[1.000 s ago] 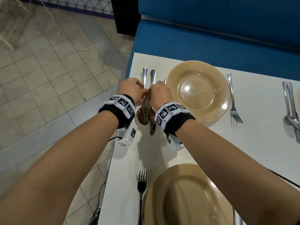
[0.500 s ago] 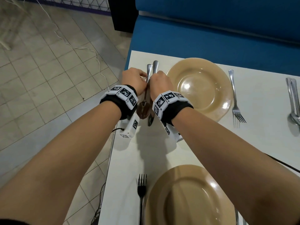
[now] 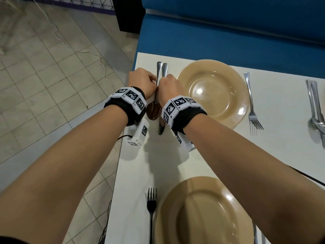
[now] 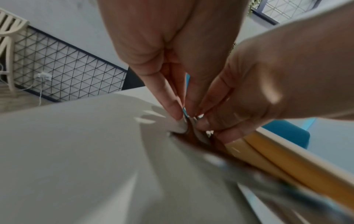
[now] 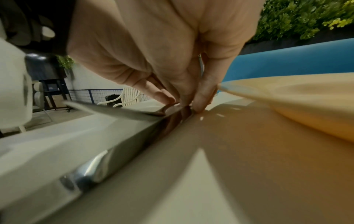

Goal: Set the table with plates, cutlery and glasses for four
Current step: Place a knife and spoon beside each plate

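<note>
A spoon [image 3: 153,111] and a knife [image 3: 161,126] lie side by side on the white table [image 3: 175,161], left of the far tan plate [image 3: 212,92]. My left hand [image 3: 143,81] pinches the spoon's handle, and its fingertips [image 4: 175,112] come down onto the metal. My right hand [image 3: 169,86] pinches the knife's handle; in the right wrist view the knife blade [image 5: 114,151] runs from its fingertips [image 5: 199,104] toward the camera. Both handle ends stick out past my knuckles toward the far edge. The two hands touch each other.
A second tan plate [image 3: 204,210] sits near me with a fork [image 3: 151,205] on its left. Another fork [image 3: 252,106] lies right of the far plate, and a spoon and knife pair [image 3: 316,110] at the right edge. A blue bench [image 3: 228,36] stands behind the table, and tiled floor lies left.
Both hands have slid the spoon and knife a little toward the table's far edge, beside the far plate. Their hold has not changed.
</note>
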The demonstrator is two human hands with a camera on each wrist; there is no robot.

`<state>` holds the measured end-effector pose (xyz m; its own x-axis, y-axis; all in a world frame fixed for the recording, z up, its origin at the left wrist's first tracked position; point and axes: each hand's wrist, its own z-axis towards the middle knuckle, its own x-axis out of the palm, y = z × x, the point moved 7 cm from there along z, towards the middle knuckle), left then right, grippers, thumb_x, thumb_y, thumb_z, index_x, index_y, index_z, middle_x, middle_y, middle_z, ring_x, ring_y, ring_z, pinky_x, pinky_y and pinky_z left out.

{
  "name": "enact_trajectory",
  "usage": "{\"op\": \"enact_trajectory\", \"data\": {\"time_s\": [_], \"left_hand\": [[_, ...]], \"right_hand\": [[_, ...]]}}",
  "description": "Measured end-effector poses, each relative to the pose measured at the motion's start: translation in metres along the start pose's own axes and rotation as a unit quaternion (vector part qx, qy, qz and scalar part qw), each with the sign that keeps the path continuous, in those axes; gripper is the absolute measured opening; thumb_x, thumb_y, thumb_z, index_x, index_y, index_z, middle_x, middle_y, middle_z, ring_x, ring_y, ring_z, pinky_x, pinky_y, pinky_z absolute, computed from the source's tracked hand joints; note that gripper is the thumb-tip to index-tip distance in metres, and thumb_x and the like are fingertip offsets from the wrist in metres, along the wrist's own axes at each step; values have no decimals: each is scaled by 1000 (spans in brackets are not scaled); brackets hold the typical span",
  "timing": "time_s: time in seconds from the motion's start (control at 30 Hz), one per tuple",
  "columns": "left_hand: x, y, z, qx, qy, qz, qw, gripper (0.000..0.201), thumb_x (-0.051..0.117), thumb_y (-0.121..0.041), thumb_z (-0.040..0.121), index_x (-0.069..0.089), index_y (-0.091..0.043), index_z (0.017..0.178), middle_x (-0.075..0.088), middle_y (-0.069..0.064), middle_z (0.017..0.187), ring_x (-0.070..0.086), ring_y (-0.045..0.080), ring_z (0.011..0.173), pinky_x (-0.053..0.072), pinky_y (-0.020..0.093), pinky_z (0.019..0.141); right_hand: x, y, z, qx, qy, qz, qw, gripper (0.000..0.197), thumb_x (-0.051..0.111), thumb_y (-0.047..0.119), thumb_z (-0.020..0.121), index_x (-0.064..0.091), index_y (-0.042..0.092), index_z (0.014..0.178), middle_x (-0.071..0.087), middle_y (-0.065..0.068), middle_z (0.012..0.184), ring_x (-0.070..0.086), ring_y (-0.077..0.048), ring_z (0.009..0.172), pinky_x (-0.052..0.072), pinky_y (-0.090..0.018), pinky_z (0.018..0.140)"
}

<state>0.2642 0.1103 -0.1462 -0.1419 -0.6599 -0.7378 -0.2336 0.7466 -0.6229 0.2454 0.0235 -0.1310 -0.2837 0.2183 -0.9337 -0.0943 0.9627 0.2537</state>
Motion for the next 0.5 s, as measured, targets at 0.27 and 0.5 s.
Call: {"op": "enact_trajectory", "data": {"time_s": [0.27,0.5], "left_hand": [[3,1,-3,-7,4,-8,1000,31,54,-4,88,70,-12,113,70,8,111,63,17,103,39,13,79],[3,-6,2,-4,3,-4,1000,32,50,-1,89,70,-11,112,70,10,111,63,19,104,40,15,78]], "right_hand": [[0,1,0,2,9,-16,1000,30,37,3,96,54,2,121,48,-18,125,57,-32,110,44,-33,85],[-3,-1,8,12,10,-7,1000,31,38,4,96,54,3,123,48,-17,126,58,-31,111,45,-31,86]]}}
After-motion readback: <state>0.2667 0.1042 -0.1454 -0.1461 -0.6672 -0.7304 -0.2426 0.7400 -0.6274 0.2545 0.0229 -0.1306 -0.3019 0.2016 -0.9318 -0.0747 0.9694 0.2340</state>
